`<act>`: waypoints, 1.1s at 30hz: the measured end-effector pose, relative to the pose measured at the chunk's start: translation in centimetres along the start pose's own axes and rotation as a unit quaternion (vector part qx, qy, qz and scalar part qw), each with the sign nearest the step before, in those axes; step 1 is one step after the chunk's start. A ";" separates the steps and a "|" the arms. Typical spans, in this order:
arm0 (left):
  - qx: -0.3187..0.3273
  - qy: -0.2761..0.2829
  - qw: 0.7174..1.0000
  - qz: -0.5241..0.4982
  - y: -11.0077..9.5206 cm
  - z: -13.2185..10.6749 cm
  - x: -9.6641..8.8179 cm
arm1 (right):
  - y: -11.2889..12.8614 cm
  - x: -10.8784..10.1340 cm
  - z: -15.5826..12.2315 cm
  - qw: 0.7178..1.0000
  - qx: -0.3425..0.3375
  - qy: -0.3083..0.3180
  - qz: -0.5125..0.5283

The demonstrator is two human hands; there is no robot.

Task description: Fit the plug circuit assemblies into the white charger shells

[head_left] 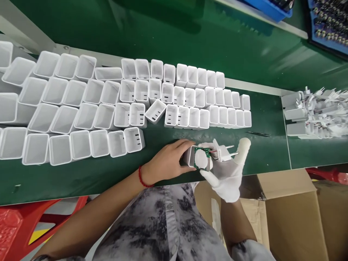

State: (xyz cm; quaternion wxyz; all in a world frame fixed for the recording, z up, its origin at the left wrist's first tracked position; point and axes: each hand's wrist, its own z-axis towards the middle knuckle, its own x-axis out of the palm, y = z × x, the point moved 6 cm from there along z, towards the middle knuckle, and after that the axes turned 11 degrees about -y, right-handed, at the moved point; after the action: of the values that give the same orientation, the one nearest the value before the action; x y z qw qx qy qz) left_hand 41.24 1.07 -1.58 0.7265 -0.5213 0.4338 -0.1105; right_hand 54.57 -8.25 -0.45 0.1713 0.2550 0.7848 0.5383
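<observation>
My bare left hand wraps round a white plastic housing just above the front edge of the bench. At the housing's mouth is a green circuit board with a round white piece on it. My right hand, in a white glove, grips the board with its fingers, the thumb side partly hidden. Thin wires run from the board to a white plug cover, whose two metal pins point right, beside the gloved palm.
Rows of open white housings cover the bench's left and middle. Housings with plug covers stand at right. Tweezers lie on the green bench. A cardboard box is below, a red stool at left, blue trays above.
</observation>
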 end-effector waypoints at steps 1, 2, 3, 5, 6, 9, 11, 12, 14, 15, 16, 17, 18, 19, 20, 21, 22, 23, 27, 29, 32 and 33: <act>-0.002 -0.005 1.000 -0.012 0.1 0.0 -0.1 | 0.1 0.1 0.1 1.000 -0.011 0.004 -0.004; -0.003 -0.012 1.000 -0.023 0.2 0.0 -0.1 | 0.3 0.2 0.2 1.000 -0.029 0.008 -0.006; -0.002 -0.018 0.999 -0.031 0.2 0.1 0.0 | 0.5 0.2 0.3 0.998 -0.053 0.013 -0.007; 0.003 -0.026 0.999 -0.041 0.2 0.2 0.2 | 0.9 0.2 0.4 0.993 -0.110 0.027 -0.023; 0.005 -0.028 0.999 -0.046 0.2 0.2 0.3 | 1.0 0.2 0.4 0.989 -0.135 0.038 -0.036; 0.009 -0.033 0.998 -0.055 0.2 0.3 0.3 | 0.9 0.2 0.6 0.978 -0.181 0.073 -0.079; 0.012 -0.034 0.998 -0.057 0.2 0.3 0.3 | 0.6 0.1 0.6 0.971 -0.194 0.090 -0.105; 0.012 -0.033 0.998 -0.057 0.1 0.3 0.3 | 0.5 0.0 0.6 0.968 -0.200 0.094 -0.117; 0.011 -0.031 0.998 -0.058 0.1 0.3 0.2 | 0.4 -0.1 0.6 0.961 -0.215 0.101 -0.140; 0.009 -0.030 0.998 -0.058 0.1 0.3 0.2 | 0.5 -0.2 0.5 0.957 -0.227 0.104 -0.147; 0.008 -0.029 0.998 -0.059 0.1 0.3 0.2 | 0.6 -0.2 0.5 0.953 -0.239 0.105 -0.153; 0.007 -0.029 0.998 -0.060 0.2 0.3 0.2 | 0.8 -0.1 0.4 0.949 -0.253 0.107 -0.157; 0.006 -0.029 0.998 -0.061 0.2 0.3 0.2 | 0.9 0.0 0.4 0.944 -0.267 0.108 -0.161; 0.006 -0.030 0.998 -0.061 0.2 0.3 0.2 | 1.2 0.0 0.4 0.939 -0.282 0.105 -0.166; 0.007 -0.031 0.998 -0.062 0.2 0.3 0.2 | 1.3 0.1 0.3 0.935 -0.295 0.102 -0.171; 0.008 -0.031 0.997 -0.063 0.2 0.3 0.2 | 1.5 0.1 0.3 0.931 -0.305 0.099 -0.175; 0.009 -0.032 0.997 -0.063 0.2 0.3 0.3 | 1.6 0.2 0.3 0.929 -0.308 0.097 -0.180; 0.010 -0.032 0.997 -0.063 0.2 0.3 0.3 | 1.6 0.2 0.4 0.929 -0.308 0.095 -0.183; 0.015 -0.036 0.998 -0.057 0.2 0.3 0.3 | 1.1 0.2 0.4 0.935 -0.289 0.110 -0.174; 0.019 -0.038 0.998 -0.054 0.2 0.3 0.3 | 0.8 0.2 0.4 0.937 -0.283 0.114 -0.172; 0.019 -0.036 0.998 -0.052 0.3 0.3 0.3 | 0.7 0.3 0.5 0.935 -0.285 0.109 -0.177; 0.017 -0.035 0.998 -0.051 0.3 0.2 0.3 | 0.8 0.4 0.5 0.934 -0.289 0.109 -0.179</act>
State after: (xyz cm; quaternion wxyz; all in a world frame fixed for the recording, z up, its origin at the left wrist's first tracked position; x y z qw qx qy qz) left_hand 41.54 1.17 -2.03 0.7437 -0.5336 0.3788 -0.1365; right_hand 54.69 -7.41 0.13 0.2442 -0.0106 0.6419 0.7268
